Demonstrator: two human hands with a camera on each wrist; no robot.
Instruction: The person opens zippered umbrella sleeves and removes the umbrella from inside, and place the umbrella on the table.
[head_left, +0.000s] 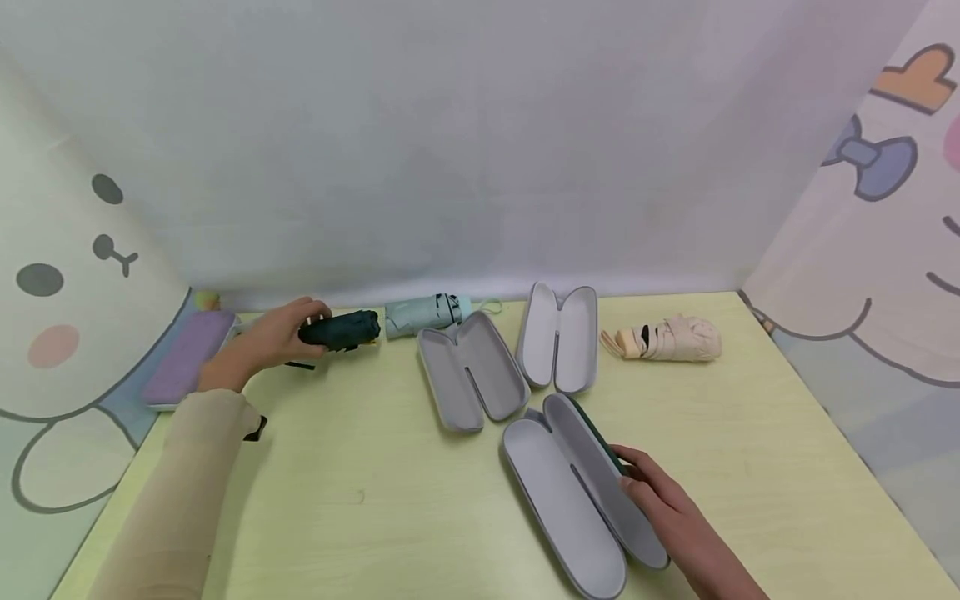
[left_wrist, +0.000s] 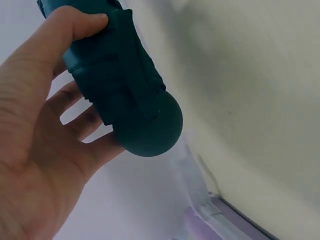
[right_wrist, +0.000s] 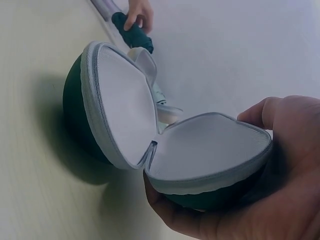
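My left hand (head_left: 277, 337) grips a folded dark green umbrella (head_left: 351, 330) near the back left of the table. In the left wrist view the thumb lies over the umbrella's cloth (left_wrist: 110, 75), with the other fingers behind it and its rounded end (left_wrist: 152, 127) showing. At the front right, my right hand (head_left: 663, 500) holds one half of a long zip case (head_left: 558, 500) spread open, grey inside and dark green outside. Thumb and fingers clasp that half from both sides in the right wrist view, where the case's lining (right_wrist: 125, 105) shows bare.
Two smaller grey-lined cases, a left one (head_left: 450, 387) and a right one (head_left: 577, 342), lie open mid-table. A light blue folded umbrella (head_left: 420, 315) lies behind them. A cream umbrella (head_left: 678, 340) is at the right, a purple case (head_left: 187, 358) at the left edge. A curtain (head_left: 480, 167) rises behind.
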